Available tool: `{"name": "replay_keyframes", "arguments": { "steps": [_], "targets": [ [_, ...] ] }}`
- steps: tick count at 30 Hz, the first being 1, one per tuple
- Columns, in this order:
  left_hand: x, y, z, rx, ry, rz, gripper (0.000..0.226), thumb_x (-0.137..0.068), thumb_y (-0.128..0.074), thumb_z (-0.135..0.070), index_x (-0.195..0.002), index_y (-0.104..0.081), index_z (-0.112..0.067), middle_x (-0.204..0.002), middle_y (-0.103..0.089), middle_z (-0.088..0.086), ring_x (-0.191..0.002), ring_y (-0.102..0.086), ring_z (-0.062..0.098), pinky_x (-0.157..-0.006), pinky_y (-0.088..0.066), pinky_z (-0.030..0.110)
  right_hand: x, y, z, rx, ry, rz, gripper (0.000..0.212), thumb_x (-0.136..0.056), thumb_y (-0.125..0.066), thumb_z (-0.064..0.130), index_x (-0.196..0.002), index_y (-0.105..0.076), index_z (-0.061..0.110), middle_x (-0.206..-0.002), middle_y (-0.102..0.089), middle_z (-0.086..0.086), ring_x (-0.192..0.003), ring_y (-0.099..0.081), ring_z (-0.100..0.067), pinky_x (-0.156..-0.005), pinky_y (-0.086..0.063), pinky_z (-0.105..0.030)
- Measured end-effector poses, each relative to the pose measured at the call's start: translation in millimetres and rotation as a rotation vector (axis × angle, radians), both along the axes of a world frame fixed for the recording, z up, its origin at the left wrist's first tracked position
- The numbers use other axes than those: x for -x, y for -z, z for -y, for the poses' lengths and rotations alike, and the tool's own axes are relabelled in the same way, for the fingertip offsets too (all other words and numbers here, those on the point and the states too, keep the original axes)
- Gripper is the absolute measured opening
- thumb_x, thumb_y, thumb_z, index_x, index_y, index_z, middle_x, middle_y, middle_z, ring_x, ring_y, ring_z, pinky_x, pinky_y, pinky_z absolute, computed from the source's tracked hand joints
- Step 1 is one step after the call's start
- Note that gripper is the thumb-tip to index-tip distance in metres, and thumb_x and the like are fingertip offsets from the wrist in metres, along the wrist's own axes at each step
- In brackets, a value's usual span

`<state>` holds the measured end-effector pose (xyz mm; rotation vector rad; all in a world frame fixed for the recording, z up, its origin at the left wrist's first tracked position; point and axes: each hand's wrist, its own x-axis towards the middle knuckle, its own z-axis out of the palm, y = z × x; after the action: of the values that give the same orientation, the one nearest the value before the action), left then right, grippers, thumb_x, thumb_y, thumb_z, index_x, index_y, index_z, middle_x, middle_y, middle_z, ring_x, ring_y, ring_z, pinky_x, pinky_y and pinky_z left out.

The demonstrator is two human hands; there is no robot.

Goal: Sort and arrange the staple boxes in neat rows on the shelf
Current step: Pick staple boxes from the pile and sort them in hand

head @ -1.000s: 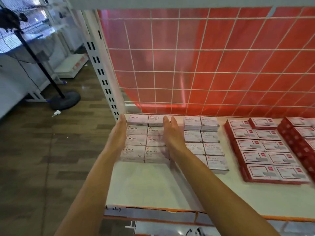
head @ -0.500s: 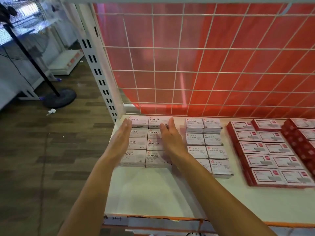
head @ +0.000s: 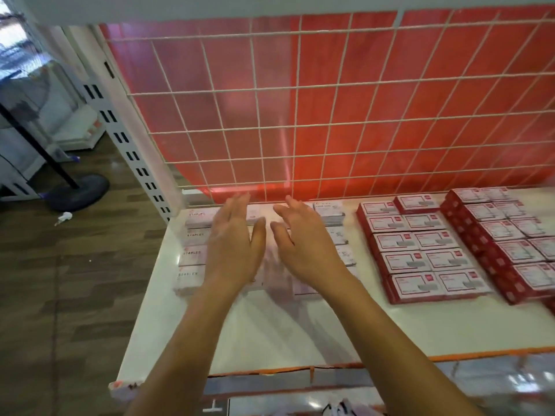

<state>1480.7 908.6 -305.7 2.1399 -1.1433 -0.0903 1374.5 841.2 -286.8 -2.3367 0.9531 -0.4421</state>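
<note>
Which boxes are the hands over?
The white boxes at the left end of the shelf: left hand and right hand spread above them. The red boxes lie apart to the right.

This is a shop, the stationery aisle by the look of it. The shelf (head: 270, 334) is the white metal retail kind, hung on a slotted upright (head: 132, 151), with a wire grid (head: 295, 87) for a back and a red panel (head: 375, 109) behind that. An orange-edged label strip (head: 300, 369) runs along its front lip. Stock lies on it in flat rows: white boxes (head: 192, 253) printed STAPLES at the left, many identical red boxes (head: 420, 259) with white labels at the right. Past the end of the unit there is wood-pattern flooring (head: 60, 295), the round base of a stand (head: 79, 192) and another low white display unit (head: 81, 130) further off.
</note>
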Motion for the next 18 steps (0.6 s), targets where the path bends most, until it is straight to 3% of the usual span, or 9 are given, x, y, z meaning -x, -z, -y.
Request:
{"name": "replay_keyframes", "arguments": {
  "steps": [6,11,16,18],
  "targets": [
    [72.2,-7.9,33.2,-0.063,0.163,0.076,0.054,-0.096,-0.048,-0.019,-0.147,-0.032,-0.018,-0.156,-0.027,0.001,-0.144,-0.018,0.017,-0.116,-0.014,0.029,65.3,-1.7,27.4,0.046,0.081,-0.043,0.043,-0.100,-0.037,0.027,-0.143,-0.038,0.019,-0.155,-0.025,-0.005,-0.143,-0.016,-0.019,-0.116,-0.007,-0.028],
    [132.3,-3.2,63.1,-0.052,0.246,0.067,0.050,-0.096,-0.048,-0.020,-0.145,-0.037,-0.016,-0.153,-0.032,0.003,-0.142,-0.025,0.020,-0.116,-0.019,0.031,126.1,4.4,52.4,0.036,0.154,-0.008,0.044,-0.097,-0.037,0.026,-0.139,-0.045,0.017,-0.150,-0.035,-0.008,-0.141,-0.024,-0.024,-0.116,-0.018,-0.036],
    [198.3,1.7,93.9,-0.003,0.360,0.131,0.044,-0.092,-0.047,-0.026,-0.134,-0.052,-0.013,-0.141,-0.049,0.009,-0.133,-0.040,0.026,-0.111,-0.021,0.027,203.2,5.2,78.3,0.074,0.243,0.107,0.044,-0.085,-0.043,0.012,-0.126,-0.058,0.012,-0.132,-0.055,-0.009,-0.125,-0.045,-0.026,-0.106,-0.028,-0.029],
    [226.6,4.3,104.7,0.021,0.403,0.151,0.047,-0.087,-0.044,-0.031,-0.128,-0.057,-0.011,-0.134,-0.055,0.010,-0.126,-0.048,0.028,-0.109,-0.027,0.029,235.8,3.7,89.4,0.084,0.291,0.150,0.043,-0.083,-0.042,0.015,-0.122,-0.061,0.012,-0.127,-0.058,-0.007,-0.121,-0.049,-0.023,-0.102,-0.032,-0.027]
  ]
}}
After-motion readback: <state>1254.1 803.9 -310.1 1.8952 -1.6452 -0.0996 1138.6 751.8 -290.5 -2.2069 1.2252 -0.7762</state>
